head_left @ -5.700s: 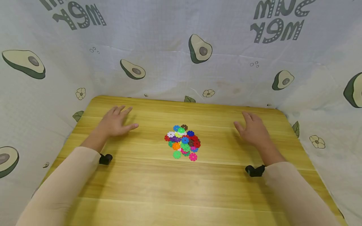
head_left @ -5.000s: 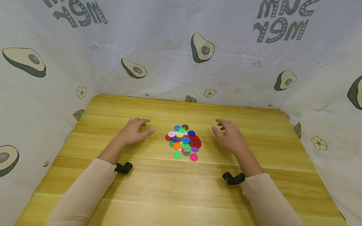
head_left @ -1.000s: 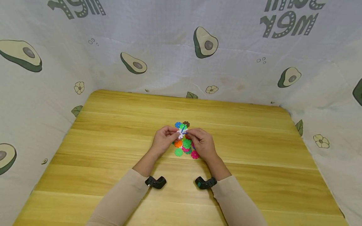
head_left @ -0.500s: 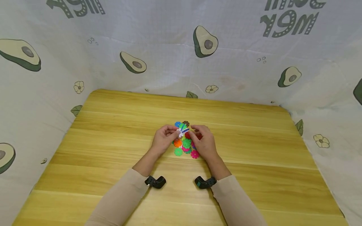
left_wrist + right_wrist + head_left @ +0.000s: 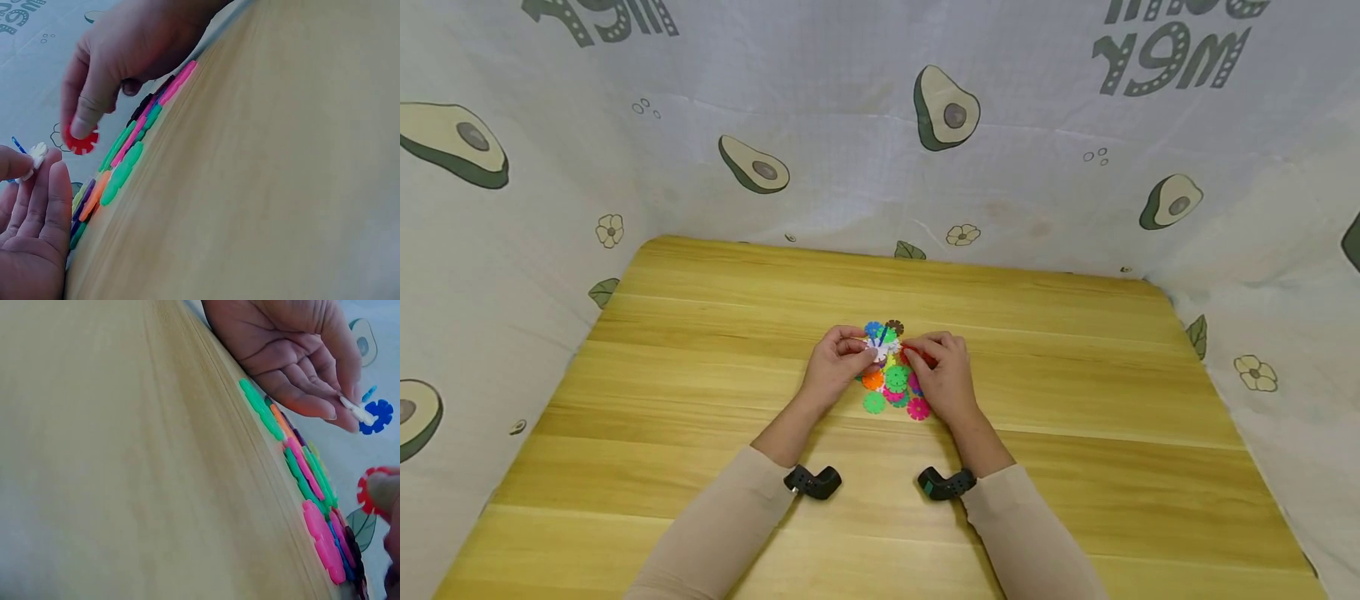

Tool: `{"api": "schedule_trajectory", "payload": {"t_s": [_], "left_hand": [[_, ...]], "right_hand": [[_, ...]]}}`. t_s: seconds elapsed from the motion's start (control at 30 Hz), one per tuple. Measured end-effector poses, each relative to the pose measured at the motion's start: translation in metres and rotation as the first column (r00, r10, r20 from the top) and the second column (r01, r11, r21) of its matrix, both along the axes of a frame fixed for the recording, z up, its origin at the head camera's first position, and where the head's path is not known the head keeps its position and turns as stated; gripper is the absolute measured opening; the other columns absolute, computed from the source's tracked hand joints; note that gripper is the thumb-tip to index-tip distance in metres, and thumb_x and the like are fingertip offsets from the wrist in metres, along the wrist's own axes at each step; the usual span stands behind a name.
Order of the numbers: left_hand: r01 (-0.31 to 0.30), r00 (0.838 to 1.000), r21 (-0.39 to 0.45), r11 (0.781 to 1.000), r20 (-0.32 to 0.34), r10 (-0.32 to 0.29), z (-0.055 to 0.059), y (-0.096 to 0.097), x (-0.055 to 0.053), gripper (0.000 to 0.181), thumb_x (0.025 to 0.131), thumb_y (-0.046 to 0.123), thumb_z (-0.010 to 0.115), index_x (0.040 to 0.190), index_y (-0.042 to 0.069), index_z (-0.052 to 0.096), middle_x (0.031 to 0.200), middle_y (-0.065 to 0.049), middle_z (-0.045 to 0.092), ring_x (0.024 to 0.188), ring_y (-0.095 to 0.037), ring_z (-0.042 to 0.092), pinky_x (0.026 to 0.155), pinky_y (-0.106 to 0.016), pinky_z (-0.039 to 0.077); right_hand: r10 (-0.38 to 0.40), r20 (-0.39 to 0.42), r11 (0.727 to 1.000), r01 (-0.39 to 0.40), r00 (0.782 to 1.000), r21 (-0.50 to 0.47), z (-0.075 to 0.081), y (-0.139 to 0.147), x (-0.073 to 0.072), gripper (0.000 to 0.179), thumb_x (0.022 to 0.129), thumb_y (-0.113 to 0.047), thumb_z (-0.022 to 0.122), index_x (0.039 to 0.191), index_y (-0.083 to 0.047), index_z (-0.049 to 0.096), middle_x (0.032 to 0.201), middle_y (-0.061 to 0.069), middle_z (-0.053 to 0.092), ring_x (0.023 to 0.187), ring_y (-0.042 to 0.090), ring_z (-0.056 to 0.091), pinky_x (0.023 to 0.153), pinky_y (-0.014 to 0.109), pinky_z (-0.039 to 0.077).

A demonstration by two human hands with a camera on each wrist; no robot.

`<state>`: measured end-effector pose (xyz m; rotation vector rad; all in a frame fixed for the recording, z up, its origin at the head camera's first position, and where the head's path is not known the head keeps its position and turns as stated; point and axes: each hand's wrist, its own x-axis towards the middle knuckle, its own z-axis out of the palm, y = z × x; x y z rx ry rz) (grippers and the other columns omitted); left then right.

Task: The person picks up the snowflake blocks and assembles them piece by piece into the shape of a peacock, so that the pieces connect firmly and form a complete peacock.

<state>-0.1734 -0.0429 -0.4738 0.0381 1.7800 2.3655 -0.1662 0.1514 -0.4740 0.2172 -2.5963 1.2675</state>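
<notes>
The left hand [image 5: 838, 360] pinched a white disc [image 5: 38, 154] at its rim, blue pieces [image 5: 378, 417] jutting from it, above the loose pile [image 5: 896, 380]. The notched discs looked light, stiff and perhaps slippery, best taken by the rim with the slots left uncovered. The right hand [image 5: 945, 367] pinched a red disc [image 5: 84, 144], apart from the white one. The bench [image 5: 1075, 358] stretched well beyond both hands, seemingly ample elbow room; cloth [image 5: 1037, 125] hung behind its far edge.

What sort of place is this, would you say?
Probably a small tabletop filming setup: a wooden table stands before an avocado-print cloth, colorful notched discs are heaped on it, and the person wears black wrist cameras.
</notes>
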Motion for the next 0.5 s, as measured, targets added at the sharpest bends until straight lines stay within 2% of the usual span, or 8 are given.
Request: {"api": "schedule_trajectory", "payload": {"t_s": [0.1, 0.17, 0.23, 0.37, 0.5], "left_hand": [[0.017, 1.000, -0.019, 1.000, 0.003, -0.016, 0.0005, 0.0003, -0.0004, 0.034, 0.094, -0.007, 0.065, 0.127, -0.008, 0.055, 0.086, 0.000, 0.065, 0.074, -0.011, 0.074, 0.072, -0.026, 0.064], [0.024, 1.000, -0.029, 0.999, 0.002, -0.024, 0.0006, 0.0004, -0.0005, 0.032, 0.095, -0.005, 0.065, 0.126, -0.008, 0.057, 0.087, 0.000, 0.065, 0.074, -0.010, 0.074, 0.071, -0.024, 0.064], [0.025, 1.000, -0.032, 0.999, 0.002, -0.025, 0.0005, 0.0007, -0.0007, 0.029, 0.095, -0.004, 0.065, 0.123, -0.009, 0.058, 0.087, 0.000, 0.065, 0.074, -0.010, 0.073, 0.071, -0.023, 0.064], [0.007, 1.000, -0.041, 0.999, -0.004, -0.007, -0.0001, 0.0006, -0.0003, 0.023, 0.096, -0.004, 0.065, 0.116, -0.011, 0.060, 0.086, -0.001, 0.067, 0.073, -0.009, 0.072, 0.069, -0.021, 0.063], [-0.025, 1.000, -0.047, 0.999, 0.000, 0.025, -0.0011, 0.0006, -0.0003, 0.021, 0.095, -0.003, 0.066, 0.114, -0.010, 0.062, 0.084, 0.000, 0.069, 0.069, -0.008, 0.071, 0.066, -0.020, 0.062]], "right_hand": [[0.063, -0.013, 0.989, -0.064, 0.998, -0.134, -0.0004, -0.0010, 0.0000, 0.016, 0.095, -0.013, 0.073, 0.108, -0.007, 0.079, 0.107, 0.011, 0.071, 0.099, 0.020, 0.062, 0.086, 0.017, 0.050], [0.109, 0.001, 0.970, -0.106, 0.994, -0.219, -0.0001, -0.0018, 0.0009, 0.016, 0.095, -0.012, 0.072, 0.109, -0.006, 0.078, 0.106, 0.012, 0.073, 0.097, 0.014, 0.066, 0.081, 0.013, 0.054], [0.145, 0.004, 0.956, -0.139, 0.989, -0.260, -0.0007, -0.0023, 0.0017, 0.016, 0.096, -0.011, 0.071, 0.109, -0.005, 0.077, 0.107, 0.014, 0.074, 0.097, 0.011, 0.067, 0.084, 0.011, 0.054], [0.144, -0.001, 0.954, -0.139, 0.990, -0.266, -0.0015, -0.0027, 0.0027, 0.015, 0.097, -0.012, 0.070, 0.109, -0.006, 0.077, 0.108, 0.012, 0.075, 0.096, 0.009, 0.067, 0.084, 0.011, 0.054], [0.147, -0.028, 0.959, -0.149, 0.989, -0.242, -0.0023, -0.0026, 0.0021, 0.015, 0.095, -0.012, 0.072, 0.108, -0.007, 0.077, 0.108, 0.012, 0.076, 0.096, 0.018, 0.071, 0.084, 0.012, 0.056]]}}
